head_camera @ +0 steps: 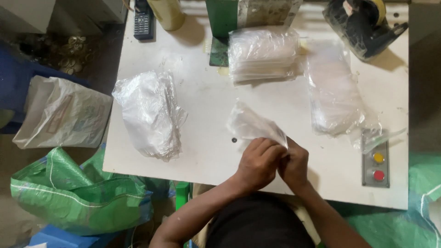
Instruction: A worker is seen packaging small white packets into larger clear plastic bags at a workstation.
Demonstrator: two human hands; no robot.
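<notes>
Both my hands meet near the front edge of the white table (202,101). My left hand (259,160) and my right hand (294,163) pinch one end of a small clear plastic bag (250,123), which sticks up and away to the left. A loose pile of crumpled clear bags (149,112) lies to the left. A neat stack of flat clear bags (262,54) sits at the back centre. Another flat stack of clear bags (333,89) lies to the right.
A grey button box (376,164) with a yellow and a red button sits at the table's right front. A black tape dispenser (363,23), a green machine base (223,16), a yellow bottle (167,13) and a black phone (143,20) line the back. Green (78,193) and white (62,112) sacks lie on the floor at left.
</notes>
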